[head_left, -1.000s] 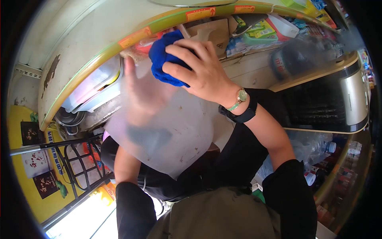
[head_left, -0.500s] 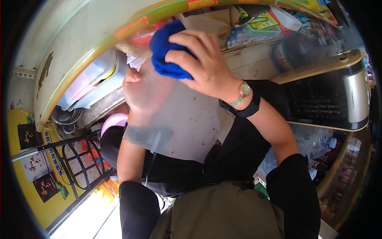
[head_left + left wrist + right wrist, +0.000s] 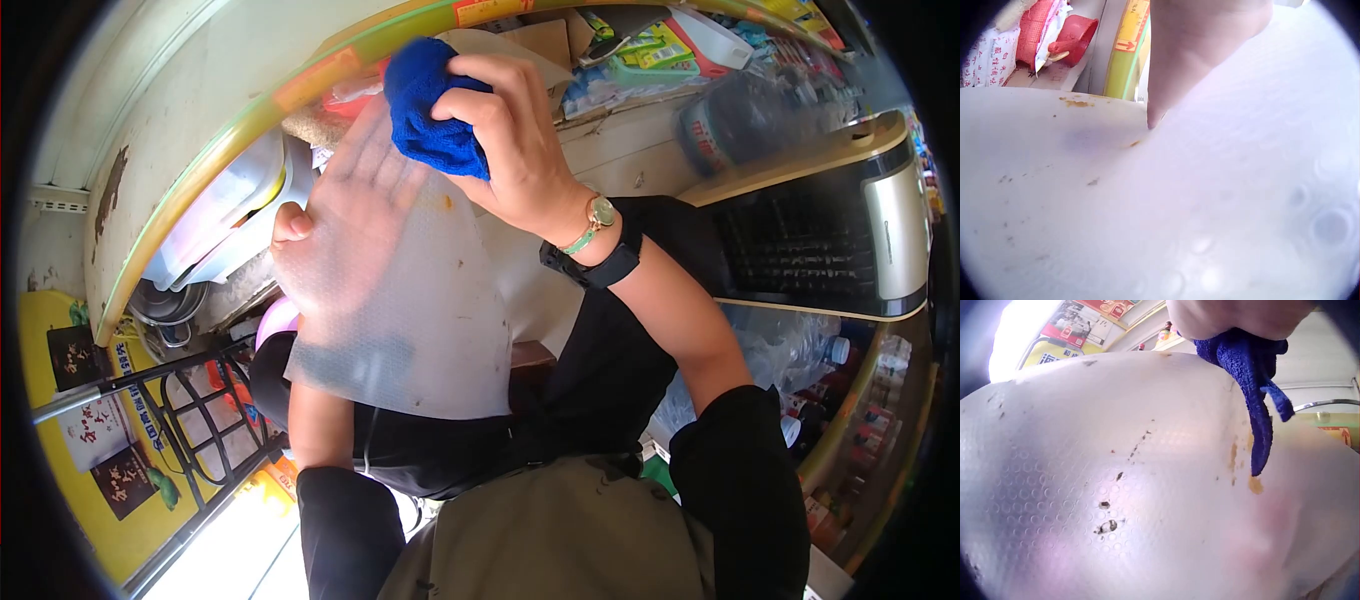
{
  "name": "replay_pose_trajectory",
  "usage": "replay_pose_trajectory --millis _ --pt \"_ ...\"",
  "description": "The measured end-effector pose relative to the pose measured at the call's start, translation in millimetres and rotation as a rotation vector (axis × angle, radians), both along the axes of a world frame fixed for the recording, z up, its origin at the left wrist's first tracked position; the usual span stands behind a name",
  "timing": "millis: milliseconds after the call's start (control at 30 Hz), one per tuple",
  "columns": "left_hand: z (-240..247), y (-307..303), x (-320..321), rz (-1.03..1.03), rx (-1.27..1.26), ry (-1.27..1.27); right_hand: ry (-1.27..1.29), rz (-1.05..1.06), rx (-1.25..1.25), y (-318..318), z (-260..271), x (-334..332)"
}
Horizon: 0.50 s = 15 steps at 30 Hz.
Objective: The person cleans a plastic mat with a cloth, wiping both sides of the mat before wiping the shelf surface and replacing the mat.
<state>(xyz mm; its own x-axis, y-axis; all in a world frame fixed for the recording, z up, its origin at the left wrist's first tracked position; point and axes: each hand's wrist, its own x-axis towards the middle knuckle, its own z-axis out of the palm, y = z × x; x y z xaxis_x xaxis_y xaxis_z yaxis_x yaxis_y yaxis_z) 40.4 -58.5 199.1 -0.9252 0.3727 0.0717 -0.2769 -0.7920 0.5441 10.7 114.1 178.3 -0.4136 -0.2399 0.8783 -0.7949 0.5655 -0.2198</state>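
Note:
In the head view my right hand (image 3: 520, 130) grips a bunched blue cloth (image 3: 435, 110) at the top edge of a translucent, dimpled plastic sheet (image 3: 440, 290). My left hand (image 3: 350, 230) holds the sheet: its spread fingers show through from behind, and the thumb is bent at the left edge. From the right wrist, a fold of the blue cloth (image 3: 1250, 394) hangs beside orange-brown stains (image 3: 1255, 484), with dark specks elsewhere on the sheet (image 3: 1166, 450). In the left wrist view, part of the left hand (image 3: 1204, 44) shows above the sheet (image 3: 1147, 206).
A curved counter edge (image 3: 315, 80) arches above the hands. On the right stand a black-fronted appliance (image 3: 800, 230) and a large water bottle (image 3: 735, 140). Plastic bins (image 3: 230, 200), a pot (image 3: 170, 310) and a black wire rack (image 3: 210, 410) are at left.
The sheet's lower edge has risen and swung left. My left hand has gone from blurred to steady, its thumb lower. The right hand and cloth have moved slightly up.

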Motion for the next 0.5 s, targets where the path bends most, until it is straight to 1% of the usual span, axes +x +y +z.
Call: replay_pose_trajectory --millis 67,100,133,200,233,267,333,367,400,467,500 --pt "-5.9 0.6 -1.8 -0.017 0.018 0.008 -0.039 0.060 -0.014 -1.5 0.8 7.0" --pt "-14.9 -3.4 -1.2 -0.121 0.239 -0.015 -0.001 0.116 -0.027 -7.1 -0.1 9.4" --pt "-20.0 -7.1 1.8 -0.118 0.240 -0.015 -0.013 0.162 -0.004 -11.9 -2.0 16.3" --pt "-29.7 -15.4 8.0 -0.066 0.295 -0.247 0.060 0.236 0.167 -18.4 -8.0 27.4" --pt "-39.7 -25.7 5.1 -0.286 0.498 -0.204 0.135 0.141 0.200 -26.2 -14.4 33.9" --pt "-38.7 -24.8 6.0 -0.286 0.497 -0.205 0.131 0.141 0.205 -26.7 -13.6 33.7" --pt "-33.3 -21.6 8.3 -0.147 0.349 -0.192 0.142 0.133 0.220 -15.9 -7.7 22.0" --pt "-26.8 -14.1 8.5 -0.117 0.303 -0.121 0.104 0.118 0.211 -8.5 -2.7 18.5" --pt "-21.6 -8.4 6.8 -0.119 0.302 -0.122 0.104 0.117 0.210 -5.8 -1.1 13.6" --pt "-12.7 0.7 2.3 -0.070 0.106 0.009 0.029 0.019 0.013 -1.8 0.2 3.5" --pt "-8.7 3.9 2.3 -0.085 0.104 0.042 0.010 0.012 -0.006 0.2 -1.2 -0.3"
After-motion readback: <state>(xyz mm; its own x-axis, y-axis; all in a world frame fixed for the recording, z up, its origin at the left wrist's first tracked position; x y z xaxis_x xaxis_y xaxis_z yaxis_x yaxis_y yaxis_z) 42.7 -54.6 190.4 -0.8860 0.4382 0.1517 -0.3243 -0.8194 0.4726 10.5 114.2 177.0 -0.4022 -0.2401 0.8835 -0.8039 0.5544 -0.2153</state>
